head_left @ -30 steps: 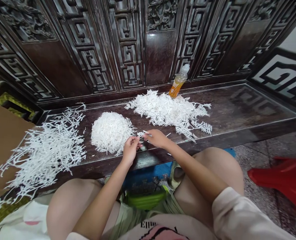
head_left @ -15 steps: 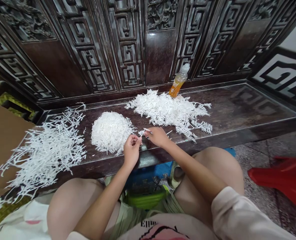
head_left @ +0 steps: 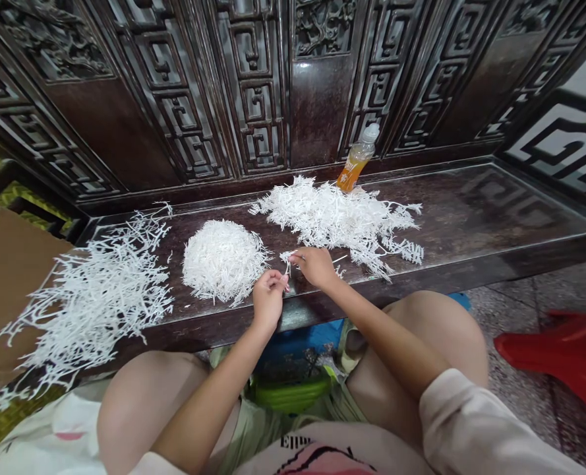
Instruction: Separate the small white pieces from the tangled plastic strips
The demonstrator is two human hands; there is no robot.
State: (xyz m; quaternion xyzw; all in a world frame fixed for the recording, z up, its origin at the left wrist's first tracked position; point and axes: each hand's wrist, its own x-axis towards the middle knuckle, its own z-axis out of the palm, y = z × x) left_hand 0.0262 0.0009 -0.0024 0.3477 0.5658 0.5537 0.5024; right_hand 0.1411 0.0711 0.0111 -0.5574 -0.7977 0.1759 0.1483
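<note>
Between my two hands is a small white branched piece (head_left: 286, 256), probably plastic. My right hand (head_left: 316, 266) pinches it from the right, fingertips closed. My left hand (head_left: 267, 298) is just below and to the left, thumb and forefinger closed on the lower end of a thin white stick of the piece. To the left of my hands lies a round heap of short white sticks (head_left: 223, 262). Behind my right hand spreads a pile of white branched pieces (head_left: 329, 214). Farther left is a loose pile of bare white branching stems (head_left: 105, 300).
A bottle of orange drink (head_left: 358, 158) stands behind the right pile, against the carved wooden backrest (head_left: 315, 112). All piles sit along the dark wooden bench (head_left: 470, 211). Cardboard (head_left: 18, 277) is at the left, a red plastic object (head_left: 559, 356) on the floor at right.
My hands have shifted slightly, the left one down and to the right. The stick between them now points downward. A small white piece now shows on the bench beside my right wrist.
</note>
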